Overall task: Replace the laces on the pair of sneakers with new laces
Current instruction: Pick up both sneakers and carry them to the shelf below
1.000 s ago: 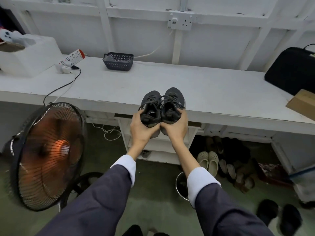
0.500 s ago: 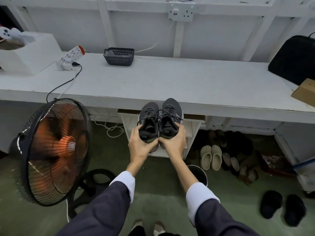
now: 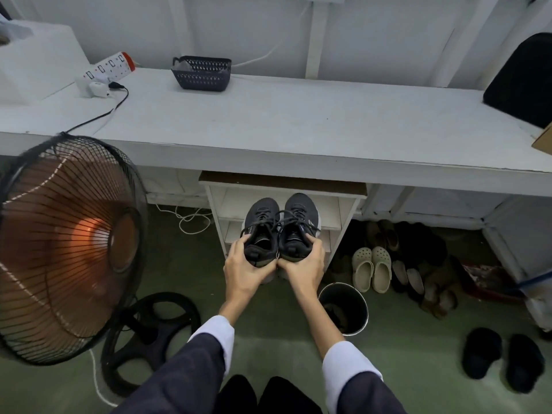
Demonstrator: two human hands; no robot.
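Pair of sneakers (image 3: 279, 231) — heels clamped in left hand (image 3: 246, 268) and right hand (image 3: 304, 267). Risk: loose laces (image 3: 273, 221) snagging, dragging one shoe free.

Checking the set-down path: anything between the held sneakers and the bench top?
Nothing visible. Left hand and right hand hold the sneakers below the bench edge; the top straight ahead is bare, the basket sits far back-left.

Sneaker heels (image 3: 270, 258) hidden behind hands; fan (image 3: 59, 249) cut off at left edge.
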